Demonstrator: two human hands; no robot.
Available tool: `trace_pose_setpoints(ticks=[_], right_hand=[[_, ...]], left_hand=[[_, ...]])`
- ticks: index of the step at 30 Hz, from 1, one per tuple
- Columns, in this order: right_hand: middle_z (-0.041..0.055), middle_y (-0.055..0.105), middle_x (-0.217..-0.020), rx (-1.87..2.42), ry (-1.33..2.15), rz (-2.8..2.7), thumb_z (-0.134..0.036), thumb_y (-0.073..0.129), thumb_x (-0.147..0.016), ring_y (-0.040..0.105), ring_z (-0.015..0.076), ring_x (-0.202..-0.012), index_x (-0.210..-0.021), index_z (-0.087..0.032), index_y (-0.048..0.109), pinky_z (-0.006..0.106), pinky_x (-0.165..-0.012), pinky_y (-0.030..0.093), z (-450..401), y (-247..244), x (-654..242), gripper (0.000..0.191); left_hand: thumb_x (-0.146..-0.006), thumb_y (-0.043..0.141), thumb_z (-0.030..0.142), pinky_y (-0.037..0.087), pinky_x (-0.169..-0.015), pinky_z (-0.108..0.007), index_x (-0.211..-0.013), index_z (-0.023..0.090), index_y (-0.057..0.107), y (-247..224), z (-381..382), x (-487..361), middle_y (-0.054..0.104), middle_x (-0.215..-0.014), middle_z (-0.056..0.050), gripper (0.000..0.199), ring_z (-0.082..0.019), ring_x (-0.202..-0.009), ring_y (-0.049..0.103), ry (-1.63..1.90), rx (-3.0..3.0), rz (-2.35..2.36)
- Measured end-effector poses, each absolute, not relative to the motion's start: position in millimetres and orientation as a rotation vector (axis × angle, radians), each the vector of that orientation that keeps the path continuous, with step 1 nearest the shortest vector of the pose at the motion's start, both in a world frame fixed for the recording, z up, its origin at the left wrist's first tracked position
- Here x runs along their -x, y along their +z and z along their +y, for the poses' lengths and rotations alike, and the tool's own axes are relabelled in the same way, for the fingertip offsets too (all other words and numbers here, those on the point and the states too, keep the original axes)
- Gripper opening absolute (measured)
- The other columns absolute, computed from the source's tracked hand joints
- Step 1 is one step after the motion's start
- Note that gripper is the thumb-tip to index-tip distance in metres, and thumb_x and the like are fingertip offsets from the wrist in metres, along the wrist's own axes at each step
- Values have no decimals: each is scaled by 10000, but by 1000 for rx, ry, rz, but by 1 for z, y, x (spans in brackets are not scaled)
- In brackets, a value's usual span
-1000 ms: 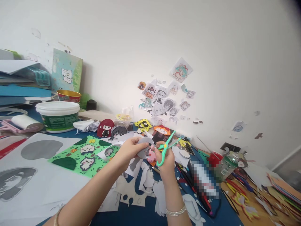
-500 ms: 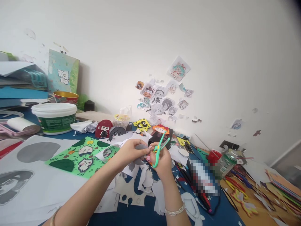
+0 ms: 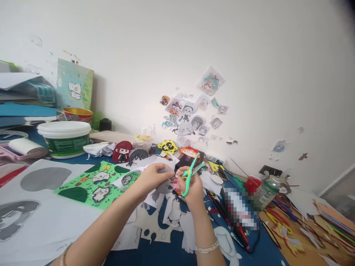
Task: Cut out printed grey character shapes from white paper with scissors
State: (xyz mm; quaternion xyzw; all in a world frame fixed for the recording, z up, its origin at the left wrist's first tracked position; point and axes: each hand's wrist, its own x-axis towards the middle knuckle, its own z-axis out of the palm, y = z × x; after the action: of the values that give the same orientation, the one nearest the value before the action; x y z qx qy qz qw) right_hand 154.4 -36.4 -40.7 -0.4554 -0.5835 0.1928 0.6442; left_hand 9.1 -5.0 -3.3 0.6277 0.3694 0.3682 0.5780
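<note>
My left hand (image 3: 154, 181) is closed in a pinch on a grey printed paper cutout (image 3: 163, 186), which is partly hidden behind its fingers. Opposite it, my right hand (image 3: 193, 190) has its fingers curled around green scissors (image 3: 188, 181) with a yellow pivot. The scissors tilt up and away from the paper, and the right fingertips meet the left ones at the cutout's edge. Beneath both hands lie white paper scraps (image 3: 155, 227) with shapes cut out of them.
Printed sheets (image 3: 83, 225) and a green drawn card (image 3: 80, 181) spread across the left side. A white-lidded tub (image 3: 65, 142) stands behind them. On the right are pens (image 3: 242, 236), a glass jar (image 3: 268, 190), a red cup (image 3: 252, 183) and stacked coloured paper (image 3: 337, 221). Paper characters stick to the wall.
The scissors in my right hand have tilted further to the right. My left hand has barely moved and keeps its pinch on the paper.
</note>
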Motion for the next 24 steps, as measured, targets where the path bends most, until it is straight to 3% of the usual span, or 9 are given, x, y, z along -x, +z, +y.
trace_pose_setpoints(ticks=[13, 24], right_hand=[[-13, 565, -717, 974, 623, -1326, -224, 605, -690, 540, 124, -646, -897, -186, 543, 236, -610, 450, -39, -36, -157, 219], [-20, 546, -715, 877, 820, -1228, -306, 648, -663, 509, 115, -593, -919, -196, 547, 236, -562, 435, -44, -33, -154, 297]], left_hand=[[-665, 605, 431, 366, -432, -209, -737, 164, 645, -1, -5, -4, 581, -543, 2, 280, -119, -486, 507, 882, -1733, 799], [-692, 590, 381, 429, -558, -242, -714, 203, 654, 0, -3, -2, 645, -672, -23, 191, -173, -637, 584, 972, -1934, 717]])
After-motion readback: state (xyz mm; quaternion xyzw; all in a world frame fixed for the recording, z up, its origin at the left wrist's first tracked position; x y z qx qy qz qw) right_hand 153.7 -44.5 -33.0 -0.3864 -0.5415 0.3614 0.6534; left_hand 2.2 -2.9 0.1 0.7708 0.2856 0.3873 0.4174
